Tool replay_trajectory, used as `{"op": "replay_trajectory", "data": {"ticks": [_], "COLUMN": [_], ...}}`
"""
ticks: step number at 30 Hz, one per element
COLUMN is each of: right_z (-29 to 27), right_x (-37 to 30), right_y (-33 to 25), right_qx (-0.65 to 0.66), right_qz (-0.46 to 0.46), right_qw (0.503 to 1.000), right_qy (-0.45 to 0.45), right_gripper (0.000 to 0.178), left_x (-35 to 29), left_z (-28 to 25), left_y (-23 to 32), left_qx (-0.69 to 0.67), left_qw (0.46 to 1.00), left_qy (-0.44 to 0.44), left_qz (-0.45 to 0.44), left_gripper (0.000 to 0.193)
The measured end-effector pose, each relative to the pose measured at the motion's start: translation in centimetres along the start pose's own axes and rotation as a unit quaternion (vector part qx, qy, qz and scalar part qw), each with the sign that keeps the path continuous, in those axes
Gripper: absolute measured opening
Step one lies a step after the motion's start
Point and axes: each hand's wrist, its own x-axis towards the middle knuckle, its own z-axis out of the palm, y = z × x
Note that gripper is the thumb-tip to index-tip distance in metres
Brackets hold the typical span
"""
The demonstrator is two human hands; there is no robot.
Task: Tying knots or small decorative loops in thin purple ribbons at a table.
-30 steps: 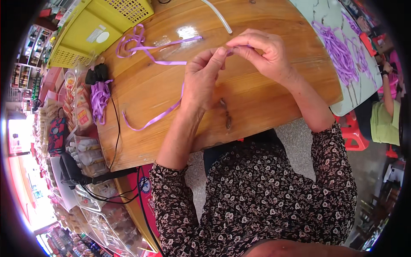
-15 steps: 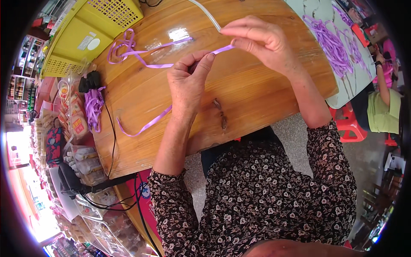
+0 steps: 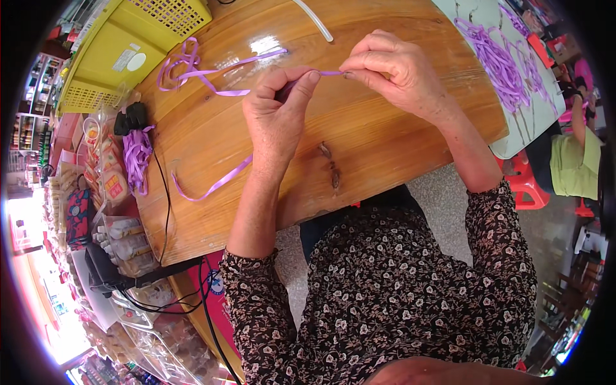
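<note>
Between my two hands a short stretch of purple ribbon (image 3: 330, 73) is held above the wooden table. My left hand (image 3: 277, 109) is closed, with the ribbon pinched under the thumb. The thumb and fingers of my right hand (image 3: 398, 74) pinch the ribbon's other side, where its end is hidden. From my left hand the ribbon runs left to a loose tangle on the table, and another length curves out from behind my left wrist. A clear, whitish tube (image 3: 313, 20) lies beyond my hands.
A yellow plastic crate (image 3: 115, 54) stands at the far left. By the left edge hangs a bundle of purple ribbon (image 3: 136, 157) beside a black cable. On the pale table (image 3: 545, 125) at right lies a heap of purple ribbon (image 3: 491, 64). A person in a light green top (image 3: 576, 163) is beyond.
My right fingers have come down onto the ribbon and closed in a pinch nearer my left hand. The tube's end, earlier by my right fingertips, now lies apart from them.
</note>
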Motion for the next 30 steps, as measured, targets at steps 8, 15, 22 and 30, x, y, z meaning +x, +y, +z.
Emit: {"op": "replay_trajectory", "data": {"ticks": [8,15,22,30], "right_z": [0.2,2.4,2.7,3.0], "right_x": [-0.1,-0.4,0.3,-0.2], "right_y": [0.5,0.5,-0.4,-1.0], "right_qx": [0.34,0.654,0.351,0.027], "right_qz": [0.185,0.276,0.134,0.002], "right_qw": [0.916,0.703,0.927,0.998], "right_qy": [-0.11,-0.024,0.016,0.065], "right_gripper": [0.01,0.021,0.022,0.022], "left_x": [0.0,-0.7,-1.4,-1.7], "left_z": [0.2,0.6,1.5,2.1], "left_y": [0.7,0.3,0.4,0.3], "left_qx": [-0.092,-0.226,-0.207,-0.174], "left_qw": [0.991,0.962,0.976,0.979], "left_qy": [-0.021,-0.034,-0.001,0.018], "left_qz": [-0.096,-0.151,-0.072,-0.109], "left_gripper": [0.006,0.009,0.01,0.011]}}
